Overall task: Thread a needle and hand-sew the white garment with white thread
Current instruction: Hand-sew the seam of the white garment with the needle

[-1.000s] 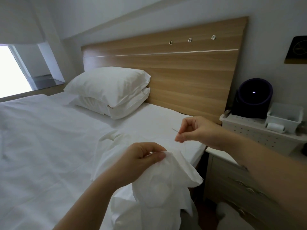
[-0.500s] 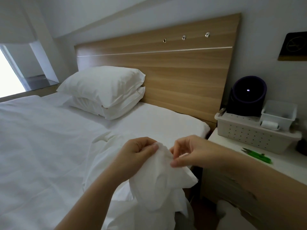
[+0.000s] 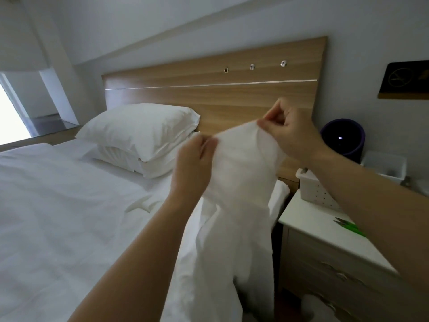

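- White garment (image 3: 241, 173), in the head view, is held up in the air between both hands, in front of the wooden headboard (image 3: 232, 98) and above the near edge of the bed (image 3: 58, 217). Its lower part hangs down in loose folds toward the bottom of the frame.
- The left hand (image 3: 192, 163) pinches the garment's upper left edge, thumb and fingers closed on the cloth. This part is blurred.
- The right hand (image 3: 292, 133) sits higher and to the right, its fingers curled, pinching the top corner of the cloth. The fabric is stretched between the two grips.
- Needle and thread cannot be made out.
- Two white pillows (image 3: 141, 129) are stacked at the head of the bed, left of the hands.
- Right of the bed stands a white desk (image 3: 308, 219) with drawers. On it are a white perforated basket (image 3: 315, 191) and, nearer, a green-handled tool (image 3: 352, 230), partly hidden by the right forearm.
- A dark purple cylinder (image 3: 341, 135) stands behind the basket, against the wall.
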The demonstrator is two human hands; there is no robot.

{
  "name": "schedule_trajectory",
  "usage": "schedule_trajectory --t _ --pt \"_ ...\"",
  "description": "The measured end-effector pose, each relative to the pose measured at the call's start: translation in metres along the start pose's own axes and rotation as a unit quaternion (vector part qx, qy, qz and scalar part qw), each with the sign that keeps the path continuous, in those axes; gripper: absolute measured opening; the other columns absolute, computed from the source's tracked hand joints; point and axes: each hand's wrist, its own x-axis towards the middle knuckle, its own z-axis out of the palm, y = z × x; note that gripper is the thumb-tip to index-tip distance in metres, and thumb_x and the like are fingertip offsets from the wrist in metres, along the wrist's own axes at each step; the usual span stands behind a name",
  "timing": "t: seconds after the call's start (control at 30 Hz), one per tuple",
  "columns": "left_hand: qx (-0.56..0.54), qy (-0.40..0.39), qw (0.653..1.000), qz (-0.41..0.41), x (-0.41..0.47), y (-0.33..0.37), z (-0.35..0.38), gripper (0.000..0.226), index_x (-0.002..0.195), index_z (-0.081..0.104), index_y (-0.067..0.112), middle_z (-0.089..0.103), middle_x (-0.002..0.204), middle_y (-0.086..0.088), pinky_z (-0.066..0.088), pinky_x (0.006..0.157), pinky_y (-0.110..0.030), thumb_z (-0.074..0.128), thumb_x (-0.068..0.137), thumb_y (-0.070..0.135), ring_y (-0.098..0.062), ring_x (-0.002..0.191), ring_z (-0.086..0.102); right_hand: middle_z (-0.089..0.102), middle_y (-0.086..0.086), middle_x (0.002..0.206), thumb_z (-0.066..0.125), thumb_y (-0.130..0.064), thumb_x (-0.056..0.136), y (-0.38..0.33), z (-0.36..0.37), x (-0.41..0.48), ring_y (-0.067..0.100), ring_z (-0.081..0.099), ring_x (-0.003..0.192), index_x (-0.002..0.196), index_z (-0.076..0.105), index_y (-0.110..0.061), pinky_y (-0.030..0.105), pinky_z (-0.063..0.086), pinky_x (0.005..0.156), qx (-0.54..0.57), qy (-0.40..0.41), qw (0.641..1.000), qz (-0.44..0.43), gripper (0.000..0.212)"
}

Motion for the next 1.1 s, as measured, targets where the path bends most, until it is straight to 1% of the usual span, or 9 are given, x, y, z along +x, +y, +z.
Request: schedule_trajectory --t 0.1,0.17,0.3,0.4,0.53,0.63,0.77,0.93,1.1 --pt "-0.004 0.051 0.996 0.073 0.021 0.017 0.010 0.014 0.086 0.065 0.015 0.057 0.071 0.019 0.036 0.066 -0.004 0.056 0.096 0.015 0.014 0.068 0.052 0.056 -0.005 0.075 0.067 -0.021 0.089 -0.007 -0.013 0.010 0.009 0.054 0.071 0.076 0.048 -0.027 0.019 0.046 0.065 -0.033 0.064 0.995 -0.066 0.023" --pt "0.009 0.022 0.995 0.092 0.019 0.009 0.019 0.013 0.086 0.065 0.012 0.055 0.071 0.017 0.036 0.066 -0.005 0.057 0.095 0.015 0.011 0.068 0.052 0.054 -0.007 0.074 0.067 -0.019 0.088 0.006 -0.018 0.003 0.006 0.051 0.068 0.077 0.049 -0.024 0.019 0.045 0.064 -0.056 0.039 0.997 -0.048 0.022" --pt "0.016 -0.203 0.978 -0.046 -0.026 -0.029 0.036 0.016 0.079 0.063 0.026 0.062 0.074 0.019 0.039 0.064 -0.004 0.060 0.094 0.025 0.011 0.070 0.055 0.056 -0.004 0.073 0.070 -0.022 0.086 0.058 -0.016 -0.037 0.005 0.049 0.064 0.077 0.054 -0.020 0.017 0.038 0.057 -0.093 -0.098 0.985 0.104 0.018" --pt "-0.020 -0.273 0.951 -0.143 -0.064 -0.051 0.045 0.017 0.075 0.065 0.026 0.065 0.072 0.014 0.040 0.059 -0.006 0.063 0.092 0.027 0.009 0.063 0.055 0.060 -0.005 0.081 0.069 -0.029 0.086 0.090 -0.006 -0.065 0.007 0.056 0.074 0.083 0.058 -0.021 0.019 0.041 0.062 -0.113 -0.204 0.952 0.198 0.013" --pt "-0.107 -0.266 0.927 -0.243 -0.087 -0.063 0.047 0.016 0.075 0.069 0.021 0.066 0.066 0.009 0.045 0.055 -0.015 0.065 0.091 0.024 -0.002 0.058 0.060 0.064 -0.003 0.091 0.069 -0.030 0.085 0.108 0.006 -0.085 0.011 0.060 0.087 0.087 0.059 -0.022 0.024 0.048 0.072 -0.075 -0.208 0.941 0.258 0.013" --pt "-0.127 -0.270 0.913 -0.279 -0.094 -0.070 0.051 0.018 0.073 0.070 0.023 0.067 0.063 0.008 0.045 0.052 -0.021 0.066 0.090 0.025 -0.007 0.057 0.061 0.062 -0.004 0.091 0.068 -0.030 0.086 0.115 0.013 -0.091 0.009 0.057 0.085 0.086 0.058 -0.022 0.020 0.042 0.064 -0.057 -0.187 0.940 0.279 0.013" --pt "-0.145 -0.252 0.908 -0.303 -0.097 -0.077 0.058 0.020 0.072 0.071 0.025 0.066 0.062 0.010 0.041 0.046 -0.016 0.064 0.090 0.027 -0.005 0.055 0.059 0.061 -0.004 0.089 0.069 -0.031 0.086 0.123 0.022 -0.091 0.009 0.056 0.084 0.085 0.059 -0.023 0.020 0.041 0.063 -0.040 -0.165 0.943 0.287 0.013" --pt "-0.185 -0.222 0.902 -0.320 -0.091 -0.082 0.065 0.023 0.073 0.075 0.030 0.070 0.069 0.006 0.049 0.065 -0.031 0.063 0.091 0.026 -0.012 0.068 0.063 0.063 -0.002 0.088 0.069 -0.029 0.086 0.125 0.024 -0.077 0.011 0.058 0.084 0.083 0.060 -0.022 0.021 0.044 0.065 -0.022 -0.133 0.957 0.257 0.013" --pt "-0.192 -0.159 0.918 -0.310 -0.053 -0.082 0.058 0.018 0.079 0.072 0.020 0.069 0.071 0.005 0.049 0.066 -0.029 0.061 0.093 0.024 -0.013 0.070 0.062 0.059 0.002 0.072 0.073 -0.022 0.083 0.112 0.032 -0.046 0.011 0.053 0.066 0.074 0.058 -0.019 0.017 0.041 0.058 0.007 -0.110 0.970 0.215 0.018"
